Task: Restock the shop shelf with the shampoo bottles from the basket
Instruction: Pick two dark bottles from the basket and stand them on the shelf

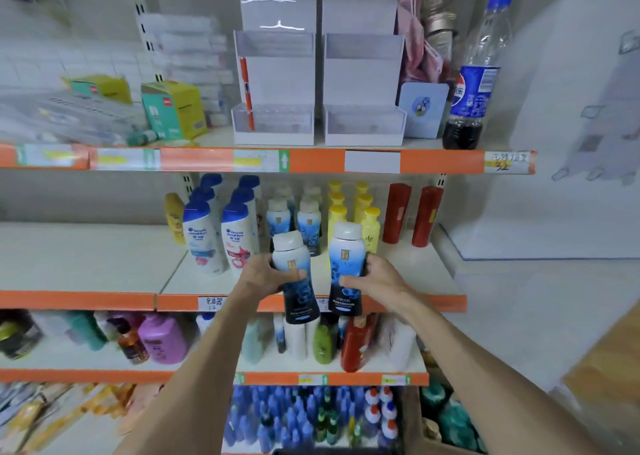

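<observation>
Holding one bottle in each hand, the person faces the middle shelf (86,257) of a shop rack. The left hand (266,276) grips the left shampoo bottle (293,246) around its middle, with the thumb across the label. The right hand (375,279) grips the right shampoo bottle (346,246) in the same way, from the outer side. Both bottles have a white cap and a body that goes from pale blue to nearly black. They are almost upright, side by side and slightly apart. Their bases hang in front of the orange edge strip (104,300) of the shelf, so neither one stands on the board yet.

Behind them on the board are two rows of matching bottles (278,219). To the left of these stand white bottles with blue caps (199,233), and to the right come yellow bottles (337,215) and then two red bottles (396,212). The left part of the board is bare. On the shelf above are white display boxes (273,125) and a cola bottle (474,84).
</observation>
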{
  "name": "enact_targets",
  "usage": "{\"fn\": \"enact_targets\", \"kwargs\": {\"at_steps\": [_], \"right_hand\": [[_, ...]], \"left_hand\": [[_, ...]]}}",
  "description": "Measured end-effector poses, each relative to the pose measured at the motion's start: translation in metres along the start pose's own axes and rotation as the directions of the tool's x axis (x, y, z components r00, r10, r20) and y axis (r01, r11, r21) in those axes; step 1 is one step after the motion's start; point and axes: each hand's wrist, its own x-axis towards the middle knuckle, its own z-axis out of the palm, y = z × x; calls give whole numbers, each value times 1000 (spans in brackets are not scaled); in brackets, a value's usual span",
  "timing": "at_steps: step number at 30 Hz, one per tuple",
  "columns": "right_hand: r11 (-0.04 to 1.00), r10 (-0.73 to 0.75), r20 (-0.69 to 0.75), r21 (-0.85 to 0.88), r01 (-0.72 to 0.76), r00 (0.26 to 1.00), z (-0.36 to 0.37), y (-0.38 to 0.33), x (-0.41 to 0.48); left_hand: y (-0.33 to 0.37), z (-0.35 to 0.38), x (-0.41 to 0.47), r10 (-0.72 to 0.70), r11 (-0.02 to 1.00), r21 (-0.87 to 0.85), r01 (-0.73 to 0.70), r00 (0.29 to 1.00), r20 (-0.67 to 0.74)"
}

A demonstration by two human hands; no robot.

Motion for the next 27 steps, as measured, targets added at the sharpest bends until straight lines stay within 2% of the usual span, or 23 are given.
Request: {"fn": "enact_targets", "kwargs": {"at_steps": [7,13,19,23,27], "right_hand": [[999,-38,22,24,37,999,6,1,56],[996,-48,4,78,48,999,27,11,90],[990,-31,-13,140,32,999,55,16,124],[992,42,-19,116,-40,999,74,24,146],[991,79,-12,112,-78,997,90,36,158]], "left_hand": [[5,-13,33,20,993,118,-4,992,-129],[-10,-21,68,2,996,86,14,983,-182],[-20,-23,111,-49,997,54,57,988,-149],[-32,-22,141,-103,988,-122,94,992,-72],[-43,-19,168,-101,983,-161,93,994,-47]]}}
